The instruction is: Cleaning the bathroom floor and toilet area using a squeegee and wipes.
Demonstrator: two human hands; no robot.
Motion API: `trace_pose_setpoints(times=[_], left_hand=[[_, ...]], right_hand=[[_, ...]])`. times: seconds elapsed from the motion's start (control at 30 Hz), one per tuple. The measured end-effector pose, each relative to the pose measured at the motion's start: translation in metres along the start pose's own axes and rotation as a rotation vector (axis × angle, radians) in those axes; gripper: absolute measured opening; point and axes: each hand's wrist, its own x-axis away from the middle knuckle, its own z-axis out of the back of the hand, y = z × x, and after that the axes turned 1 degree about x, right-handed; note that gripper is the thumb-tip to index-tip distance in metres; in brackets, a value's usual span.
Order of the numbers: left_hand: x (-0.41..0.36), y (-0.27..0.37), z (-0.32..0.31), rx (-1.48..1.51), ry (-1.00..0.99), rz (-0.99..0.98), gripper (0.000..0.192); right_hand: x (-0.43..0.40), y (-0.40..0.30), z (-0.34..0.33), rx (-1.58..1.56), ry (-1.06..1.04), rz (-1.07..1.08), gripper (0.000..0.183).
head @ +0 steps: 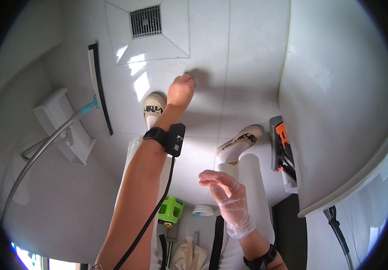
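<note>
My bare left hand (182,91) reaches down to the white tiled floor (207,108), its fingers closed together. A small pale, translucent scrap (196,82) shows at its fingertips; what it is cannot be made out. A few thin hair-like strands (186,65) lie on the tile just beyond. A black device (175,140) with a cable is strapped to my left wrist. Closer to my body, my right hand (229,199) wears a clear plastic glove. Its fingers are bent, the thumb is apart from them, and nothing shows between them. It hovers over my right leg (256,189).
Ahead is a square floor drain (145,21). On the left lies a squeegee (101,87) with a long metal pole (48,141), beside a white wall fixture (64,125). A grey-and-orange tool (280,145) stands right, by a curved white panel (332,101). Behind is a green plastic stool (172,209).
</note>
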Motion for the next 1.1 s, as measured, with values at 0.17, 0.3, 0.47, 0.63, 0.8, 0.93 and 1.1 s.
trace_pose_setpoints(times=[0.17, 0.3, 0.47, 0.63, 0.8, 0.93, 1.1], left_hand=[[0.013, -0.002, 0.007, 0.469, -0.044, 0.234, 0.008], [-0.004, -0.028, 0.027, 0.371, 0.283, 0.675, 0.013], [-0.031, -0.034, 0.035, 0.066, 0.374, 0.548, 0.022], [-0.003, -0.001, 0.005, -0.056, 0.257, 0.243, 0.032], [0.032, 0.043, -0.023, 0.077, 0.155, 0.131, 0.028], [0.039, 0.039, -0.036, 0.113, 0.173, 0.055, 0.018], [0.038, 0.029, -0.025, 0.163, -0.177, 0.087, 0.014]], right_hand=[[-0.001, 0.003, 0.001, -0.033, 0.026, 0.051, 0.019], [0.002, 0.005, 0.005, 0.014, 0.051, 0.031, 0.019], [0.002, 0.005, 0.002, -0.072, 0.046, 0.052, 0.018], [0.003, 0.001, 0.002, 0.005, 0.053, 0.017, 0.018], [0.004, -0.001, 0.008, 0.000, 0.050, -0.026, 0.020], [0.005, -0.002, 0.005, -0.044, 0.059, -0.050, 0.020], [0.008, 0.004, 0.002, 0.004, 0.070, -0.005, 0.019]])
